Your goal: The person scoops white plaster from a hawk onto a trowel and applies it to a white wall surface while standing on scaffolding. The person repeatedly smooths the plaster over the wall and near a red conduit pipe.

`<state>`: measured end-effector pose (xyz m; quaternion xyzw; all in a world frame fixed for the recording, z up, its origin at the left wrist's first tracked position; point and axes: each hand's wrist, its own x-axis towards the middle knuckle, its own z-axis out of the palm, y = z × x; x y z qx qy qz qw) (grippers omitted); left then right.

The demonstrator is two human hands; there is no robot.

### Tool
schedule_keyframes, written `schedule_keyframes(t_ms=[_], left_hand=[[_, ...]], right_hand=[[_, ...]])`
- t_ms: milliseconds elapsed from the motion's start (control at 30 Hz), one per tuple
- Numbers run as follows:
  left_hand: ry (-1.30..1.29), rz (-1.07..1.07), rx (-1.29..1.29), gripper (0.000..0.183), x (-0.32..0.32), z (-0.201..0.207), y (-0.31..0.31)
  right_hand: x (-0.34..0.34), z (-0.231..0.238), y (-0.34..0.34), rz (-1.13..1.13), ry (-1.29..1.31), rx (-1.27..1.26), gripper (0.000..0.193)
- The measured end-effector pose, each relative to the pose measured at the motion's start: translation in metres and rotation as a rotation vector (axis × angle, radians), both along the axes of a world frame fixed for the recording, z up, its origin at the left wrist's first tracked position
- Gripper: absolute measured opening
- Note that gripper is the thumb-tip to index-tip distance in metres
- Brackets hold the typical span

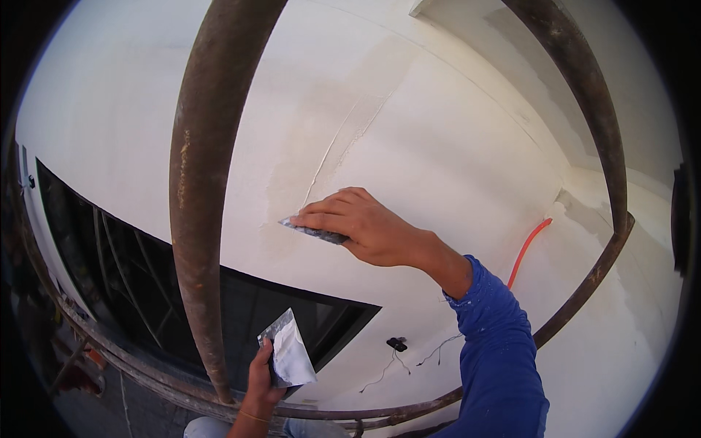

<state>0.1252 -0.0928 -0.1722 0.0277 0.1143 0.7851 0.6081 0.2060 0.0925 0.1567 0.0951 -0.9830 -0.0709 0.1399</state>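
Filler blade working white wall from scaffold

Blade [315, 232] is lying flat-edged against the white wall [438, 146], the right hand [365, 226] pressing on it from above; fingers [332, 208] are lying together and spread along the blade's back, clamped on it, which is keeping the edge tight to the surface. Just above the blade a thin raised line [336, 146] is running up the wall through a duller, greyish patch.

The left hand [261, 379] is hanging low, fingers closed on a second flat plate [288, 350] smeared with white filler, tilted up and held well apart from the wall, near enough to feed the blade.

Rusty scaffold tubes are crossing the view: one upright [204, 182] is standing between the person and the wall, to the left of the blade, another [591, 109] is curving down on the right, and a rail [409, 412] is running below. A dark window opening [146, 277] is sitting under the working spot. An orange conduit [527, 248] is poking out at right; thin loose wires [398, 350] are dangling near the lower wall.
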Motion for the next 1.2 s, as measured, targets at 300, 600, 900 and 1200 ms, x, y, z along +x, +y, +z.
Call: schedule_keyframes(t_ms=[300, 600, 900, 1200], left_hand=[[-0.075, 0.094, 0.042, 0.042, 0.007, 0.062, -0.006], [0.091, 0.156, 0.054, 0.042, 0.000, 0.004, 0.001], [0.110, 0.129, -0.025, 0.042, 0.002, -0.032, 0.005], [0.175, 0.084, -0.043, 0.043, 0.002, -0.036, 0.004]], right_hand=[[0.058, -0.109, -0.035, 0.209, -0.175, -0.001, 0.066], [0.008, 0.136, 0.116, -0.510, 0.621, 0.441, 0.052], [-0.024, 0.226, 0.165, -0.799, 0.763, 0.553, 0.043], [-0.048, 0.102, 0.148, -0.571, 0.681, 0.582, 0.041]])
